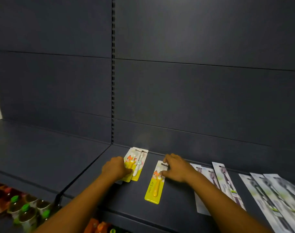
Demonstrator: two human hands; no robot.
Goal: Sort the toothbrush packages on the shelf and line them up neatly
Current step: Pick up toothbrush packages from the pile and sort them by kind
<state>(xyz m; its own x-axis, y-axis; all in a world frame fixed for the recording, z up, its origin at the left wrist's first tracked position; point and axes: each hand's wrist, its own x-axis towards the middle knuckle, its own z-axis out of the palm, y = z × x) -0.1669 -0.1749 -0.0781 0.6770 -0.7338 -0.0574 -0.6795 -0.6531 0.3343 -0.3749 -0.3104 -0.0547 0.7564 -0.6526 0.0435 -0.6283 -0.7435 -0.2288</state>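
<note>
Both bare forearms enter from the bottom of the frame and reach up toward its centre, converging slightly. The left arm rises from the lower left, its wrist straight, and ends in the left hand (115,168) just left of centre. That hand lies knuckles up, back toward the camera, fingers curled down and under at their tips, so the fingertips themselves are hidden. The right arm runs from the lower right edge diagonally up to the right hand (176,168), just right of centre. This hand is palm down with the fingers spread and bent, the index finger reaching further up the frame and the thumb stretched out to the left, lower down.
</note>
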